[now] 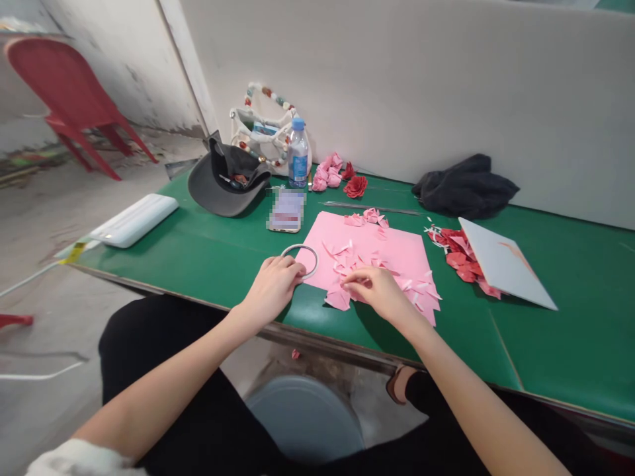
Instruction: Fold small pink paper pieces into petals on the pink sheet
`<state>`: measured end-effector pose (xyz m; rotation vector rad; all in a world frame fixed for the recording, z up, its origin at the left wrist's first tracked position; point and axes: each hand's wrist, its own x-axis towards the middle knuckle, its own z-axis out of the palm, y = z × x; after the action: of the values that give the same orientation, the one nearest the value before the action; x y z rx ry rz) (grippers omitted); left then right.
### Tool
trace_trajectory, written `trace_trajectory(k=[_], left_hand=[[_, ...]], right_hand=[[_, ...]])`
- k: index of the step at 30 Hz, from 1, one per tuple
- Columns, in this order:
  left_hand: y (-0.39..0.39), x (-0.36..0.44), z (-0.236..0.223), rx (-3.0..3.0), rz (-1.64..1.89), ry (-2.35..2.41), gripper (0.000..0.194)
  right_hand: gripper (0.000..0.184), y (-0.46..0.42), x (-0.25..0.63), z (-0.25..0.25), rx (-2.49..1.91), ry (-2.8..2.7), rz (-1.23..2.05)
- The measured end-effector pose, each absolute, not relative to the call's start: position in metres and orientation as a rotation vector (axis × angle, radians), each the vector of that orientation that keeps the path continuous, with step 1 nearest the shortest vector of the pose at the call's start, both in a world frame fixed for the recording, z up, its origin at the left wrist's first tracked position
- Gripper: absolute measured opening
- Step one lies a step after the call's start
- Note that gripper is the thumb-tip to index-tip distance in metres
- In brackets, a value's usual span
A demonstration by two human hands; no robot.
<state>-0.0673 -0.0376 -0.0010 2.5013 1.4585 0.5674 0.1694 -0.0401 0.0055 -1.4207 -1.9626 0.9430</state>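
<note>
My left hand [278, 281] is closed at the table's front edge, its thumb and fingers on the rim of a thin, pale ring [316, 254] that looks like a narrow roll of tape. Over the pink sheet [317, 231], my right hand [374, 287] has thumb and forefinger pinched together. What lies between those fingertips is too small to make out. Just below them is a pink paper piece [338, 299], at the sheet's near edge. Several folded pink paper pieces [419, 287] with white strips are scattered around the right hand.
Behind stand a phone [286, 211], bottle [297, 158], cap [225, 178], beaded bag [262, 125] and paper flowers [356, 187]. Red pieces [461, 258] lie partly under a white board [506, 261]; a black cloth [466, 185] is farther back. A white device [133, 221] sits left.
</note>
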Motion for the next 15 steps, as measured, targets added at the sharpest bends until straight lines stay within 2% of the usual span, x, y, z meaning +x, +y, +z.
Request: trace_trajectory(k=[3, 5, 10, 15], left_hand=[[-0.038, -0.066, -0.002, 2.472, 0.647, 1.433, 0.02], [-0.041, -0.062, 0.002, 2.362, 0.8, 1.351, 0.02], [-0.051, -0.051, 0.012, 2.034, 1.064, 1.063, 0.014], [-0.056, -0.044, 0.008, 1.883, 1.068, 1.023, 0.016]], right_hand=[[0.012, -0.043, 0.163, 0.0, -1.403, -2.019, 0.641], [0.022, -0.047, 0.157, 0.002, -1.309, -2.003, 0.502], [0.039, -0.065, 0.143, 0.015, -1.034, -2.054, 0.318], [0.039, -0.073, 0.135, 0.012, -0.972, -2.074, 0.161]])
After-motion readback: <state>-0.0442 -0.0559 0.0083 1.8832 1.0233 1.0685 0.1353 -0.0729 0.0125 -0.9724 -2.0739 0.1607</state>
